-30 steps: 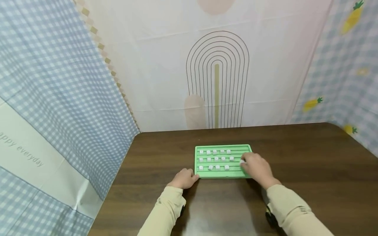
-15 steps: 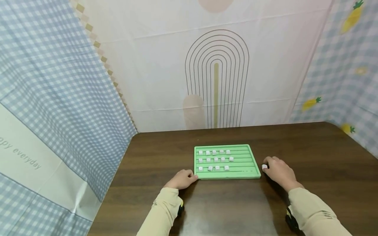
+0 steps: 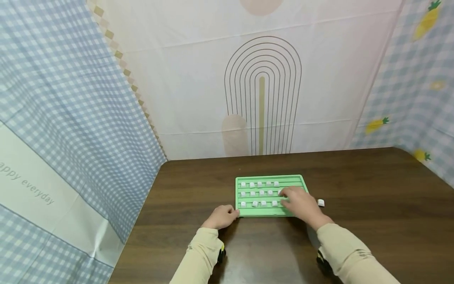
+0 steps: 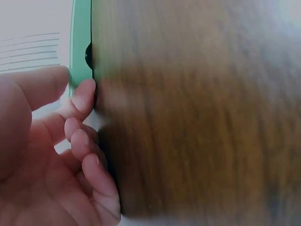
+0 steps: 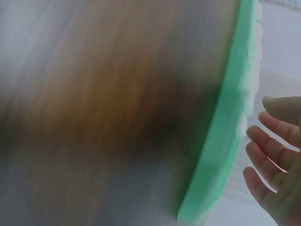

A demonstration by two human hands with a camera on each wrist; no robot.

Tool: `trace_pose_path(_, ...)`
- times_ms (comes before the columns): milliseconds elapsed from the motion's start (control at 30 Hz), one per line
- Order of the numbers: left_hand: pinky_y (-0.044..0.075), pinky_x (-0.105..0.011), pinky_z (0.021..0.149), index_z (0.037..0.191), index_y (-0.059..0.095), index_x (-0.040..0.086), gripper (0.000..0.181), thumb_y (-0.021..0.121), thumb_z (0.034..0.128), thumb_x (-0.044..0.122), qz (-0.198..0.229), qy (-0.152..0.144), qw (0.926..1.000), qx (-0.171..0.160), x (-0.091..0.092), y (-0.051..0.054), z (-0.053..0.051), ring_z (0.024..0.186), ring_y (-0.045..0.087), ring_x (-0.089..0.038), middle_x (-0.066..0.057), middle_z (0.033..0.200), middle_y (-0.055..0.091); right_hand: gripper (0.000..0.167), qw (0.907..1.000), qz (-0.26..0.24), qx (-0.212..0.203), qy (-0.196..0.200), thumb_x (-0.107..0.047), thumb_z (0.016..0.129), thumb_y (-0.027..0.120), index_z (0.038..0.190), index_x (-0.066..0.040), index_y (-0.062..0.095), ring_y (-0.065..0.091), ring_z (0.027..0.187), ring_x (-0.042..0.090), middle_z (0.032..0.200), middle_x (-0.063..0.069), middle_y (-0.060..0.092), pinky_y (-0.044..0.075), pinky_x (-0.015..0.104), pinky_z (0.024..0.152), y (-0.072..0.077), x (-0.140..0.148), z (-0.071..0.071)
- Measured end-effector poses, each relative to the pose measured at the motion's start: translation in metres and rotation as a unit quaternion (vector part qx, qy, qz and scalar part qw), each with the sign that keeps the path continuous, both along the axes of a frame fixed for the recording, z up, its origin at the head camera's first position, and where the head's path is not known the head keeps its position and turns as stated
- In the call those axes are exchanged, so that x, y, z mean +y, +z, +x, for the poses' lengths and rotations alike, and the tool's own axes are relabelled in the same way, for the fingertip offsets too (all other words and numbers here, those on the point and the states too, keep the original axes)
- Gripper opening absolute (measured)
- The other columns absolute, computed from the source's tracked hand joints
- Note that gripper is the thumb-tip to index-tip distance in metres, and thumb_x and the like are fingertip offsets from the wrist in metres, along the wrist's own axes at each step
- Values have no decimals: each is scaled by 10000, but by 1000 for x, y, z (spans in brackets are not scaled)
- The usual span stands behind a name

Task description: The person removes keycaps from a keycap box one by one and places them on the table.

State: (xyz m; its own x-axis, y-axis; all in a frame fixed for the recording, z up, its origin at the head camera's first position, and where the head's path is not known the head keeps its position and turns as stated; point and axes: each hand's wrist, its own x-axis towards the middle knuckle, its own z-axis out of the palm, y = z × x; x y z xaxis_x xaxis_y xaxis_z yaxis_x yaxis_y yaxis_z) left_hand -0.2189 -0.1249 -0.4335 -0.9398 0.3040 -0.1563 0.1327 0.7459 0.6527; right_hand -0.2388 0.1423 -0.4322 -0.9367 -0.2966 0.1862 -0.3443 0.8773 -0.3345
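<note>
A green tray [image 3: 264, 213] with ridged rows lies on the table, white keycaps [image 3: 261, 193] standing along its rows. At its front left corner my left hand [image 3: 220, 217] pinches the rim; the left wrist view has the thumb [image 4: 49, 84] and a finger at the green edge. My right hand [image 3: 300, 203] reaches over the tray's right part, fingertips close to the last keycap of the middle row, which they partly hide. In the right wrist view its fingers [image 5: 265, 143] are spread, holding nothing. One loose keycap [image 3: 320, 202] lies on the table right of the tray.
The brown wooden table [image 3: 369, 221] extends on both sides of the tray. A pale cloth with printed arches [image 3: 262, 94] hangs behind it. Blue checked cloth [image 3: 81, 98] hangs at the left, and more at the right.
My right hand carried a keycap off the tray to the right, set it on the table and came back over the tray. The left hand stays at the corner.
</note>
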Motion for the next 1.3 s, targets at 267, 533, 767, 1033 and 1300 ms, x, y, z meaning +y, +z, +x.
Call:
trace_pose_path(267, 297, -225, 555, 643, 425, 110, 329, 510, 934, 239, -99, 77, 9998, 145, 2, 0, 0, 546, 363, -106, 38, 588, 364, 130, 9984, 494, 258, 31, -172, 818, 679, 932, -110, 662, 570, 803, 237, 916, 51, 622, 469, 367, 639, -12, -28, -1)
trace_pose_path(533, 296, -234, 557, 651, 408, 126, 330, 497, 943, 252, -83, 78, 9999, 71, 0, -3, 0, 539, 352, -108, 38, 587, 350, 125, 9984, 467, 306, 0, -159, 831, 667, 945, -107, 662, 576, 803, 226, 908, 43, 621, 473, 359, 639, -11, -30, 0)
trace_pose_path(767, 299, -248, 557, 645, 393, 127, 342, 495, 949, 246, 23, 48, 10000, -19, 0, -4, -1, 522, 336, -124, 31, 573, 339, 156, 9983, -115, 355, -458, -176, 843, 637, 978, -100, 655, 598, 901, 295, 975, 82, 637, 482, 459, 665, 4, 8, 1)
trace_pose_path(1033, 294, -237, 557, 644, 402, 126, 336, 498, 944, 243, -56, 19, 9999, 124, 1, -2, -1, 532, 346, -116, 34, 580, 348, 180, 9928, -22, -147, -1189, -185, 897, 527, 1001, -71, 620, 572, 837, 312, 966, 139, 606, 443, 471, 609, 7, 88, 10)
trace_pose_path(1300, 289, -229, 544, 642, 402, 127, 335, 502, 941, 241, -54, 11, 9999, 114, 1, -2, 0, 527, 344, -110, 39, 578, 350, 197, 9903, 199, -695, -1184, -170, 869, 591, 1018, -43, 614, 565, 877, 371, 992, 183, 604, 435, 510, 614, -10, 116, 18)
